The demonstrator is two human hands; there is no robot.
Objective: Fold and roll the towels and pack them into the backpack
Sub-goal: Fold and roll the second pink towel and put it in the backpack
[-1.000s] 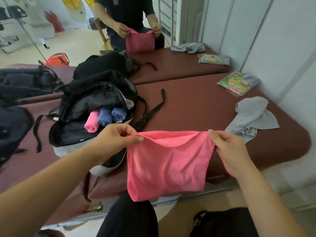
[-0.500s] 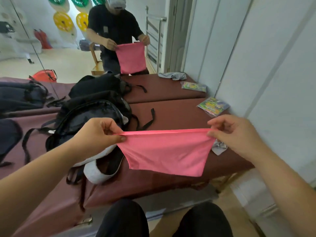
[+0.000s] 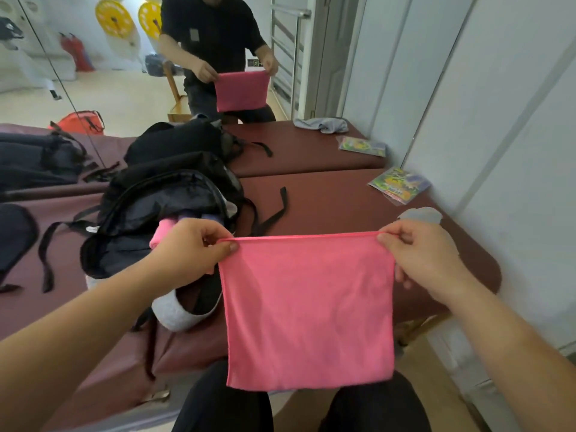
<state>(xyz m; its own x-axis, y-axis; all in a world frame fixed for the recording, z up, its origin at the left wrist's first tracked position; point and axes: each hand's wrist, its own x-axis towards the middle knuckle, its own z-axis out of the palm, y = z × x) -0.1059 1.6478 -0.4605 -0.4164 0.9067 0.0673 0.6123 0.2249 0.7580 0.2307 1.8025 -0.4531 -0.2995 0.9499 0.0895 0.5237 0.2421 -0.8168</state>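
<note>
Maroon padded table [image 3: 343, 207] runs along a white panelled wall [image 3: 498, 120] on the right; a mirror [image 3: 93, 95] at the far edge doubles the table, the bags and the person. Left hand [image 3: 190, 251] pinches the top left corner of the pink towel [image 3: 308, 310], thumb on the near side pressed against the forefinger, other fingers curled in toward the palm. Right hand [image 3: 424, 254] pinches the top right corner between thumb and fingertips, remaining fingers loosely curled below. Both hands at about the same height, top hem pulled taut and level between them. Towel hangs free in the air as a flat square in front of the table's near edge, touching nothing but the hands, lower edge above the person's dark-trousered legs [image 3: 224, 400]. Single layer or folded double: cannot tell. Black backpack [image 3: 162, 194] lies on the table just behind the left hand, main compartment unzipped and gaping toward the camera. Inside it sits a rolled pink towel [image 3: 162, 233] with bluish rolled towels [image 3: 187, 217] beside it, mostly hidden by the left hand's knuckles. Loose black strap [image 3: 276, 210] trails from the backpack across the table. Grey towel [image 3: 420, 213] lies crumpled on the table just beyond the right hand, partly covered by it. Colourful packet [image 3: 399, 183] further back near the wall. More dark bags [image 3: 15, 241] on the left, well apart from the hands
</note>
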